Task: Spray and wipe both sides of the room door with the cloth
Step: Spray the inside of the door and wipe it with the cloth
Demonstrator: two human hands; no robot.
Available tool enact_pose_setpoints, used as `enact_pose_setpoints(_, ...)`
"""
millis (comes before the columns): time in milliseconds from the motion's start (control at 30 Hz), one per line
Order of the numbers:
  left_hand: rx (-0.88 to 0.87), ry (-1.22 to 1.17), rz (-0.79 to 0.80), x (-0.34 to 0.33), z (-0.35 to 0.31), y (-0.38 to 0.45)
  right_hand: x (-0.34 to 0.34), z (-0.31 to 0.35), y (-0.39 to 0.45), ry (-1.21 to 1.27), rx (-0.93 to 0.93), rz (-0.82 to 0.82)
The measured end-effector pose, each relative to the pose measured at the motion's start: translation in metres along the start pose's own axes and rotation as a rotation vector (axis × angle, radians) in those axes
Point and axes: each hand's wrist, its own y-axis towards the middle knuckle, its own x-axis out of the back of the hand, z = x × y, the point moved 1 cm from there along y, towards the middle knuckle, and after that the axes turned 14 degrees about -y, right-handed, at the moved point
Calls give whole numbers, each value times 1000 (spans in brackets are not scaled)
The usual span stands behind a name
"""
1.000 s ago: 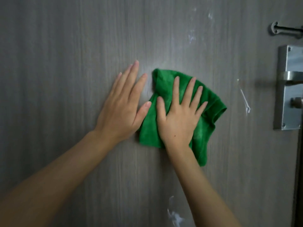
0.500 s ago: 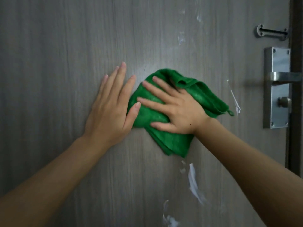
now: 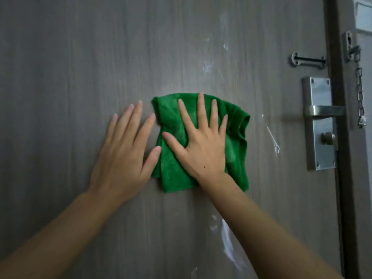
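A grey wood-grain room door (image 3: 60, 77) fills the view. A folded green cloth (image 3: 237, 164) lies flat against it at the centre. My right hand (image 3: 201, 146) presses the cloth to the door with straight, spread fingers pointing up. Just left of the cloth, my left hand (image 3: 124, 156) rests flat on the bare door surface, its thumb touching the cloth's left edge. White spray streaks (image 3: 227, 242) show on the door below my right forearm, and fainter ones (image 3: 207, 65) above the cloth. No spray bottle is in view.
A metal lock plate with lever handle (image 3: 320, 121) and thumb-turn sits at the door's right edge. Above it is a chain-lock slide (image 3: 308, 60). A chain (image 3: 360, 95) hangs on the dark door frame (image 3: 338, 158).
My right hand turned from fingers pointing left to fingers pointing up and carried the cloth slightly right. The left hand stayed flat on the door. The view shifted right, showing the frame and chain.
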Motion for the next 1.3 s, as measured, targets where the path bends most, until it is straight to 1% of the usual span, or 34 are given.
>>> enact_pose_setpoints(100,44,50,1,1,-1,9,0,-13,16,-32,159,-22)
enact_pose_setpoints(200,93,115,-6,-3,1,34,1,-22,46,-33,213,-43)
enact_pose_setpoints(333,136,185,-14,-10,4,61,6,-31,103,-28,127,-28)
enact_pose_setpoints(467,142,203,-11,-12,6,61,10,-39,151,-41,64,10)
enact_pose_setpoints(600,139,220,9,-11,6,62,12,-47,186,-21,3,14)
enact_pose_setpoints(700,135,227,11,-11,6,62,11,-45,190,-24,-26,1)
enact_pose_setpoints(833,133,229,12,-10,5,61,8,-36,161,-6,-24,-32)
enact_pose_setpoints(933,120,231,8,-10,4,62,7,-28,129,3,21,-78)
enact_pose_setpoints(1000,113,222,-3,-9,4,62,5,-24,108,12,83,-105)
enact_pose_setpoints(1067,108,215,-8,-9,4,62,3,-25,99,-2,136,-86)
enact_pose_setpoints(1200,113,199,-16,-10,5,61,6,-34,132,-37,194,-43)
enact_pose_setpoints(1300,109,202,-21,-11,7,61,10,-45,180,-39,135,-8)
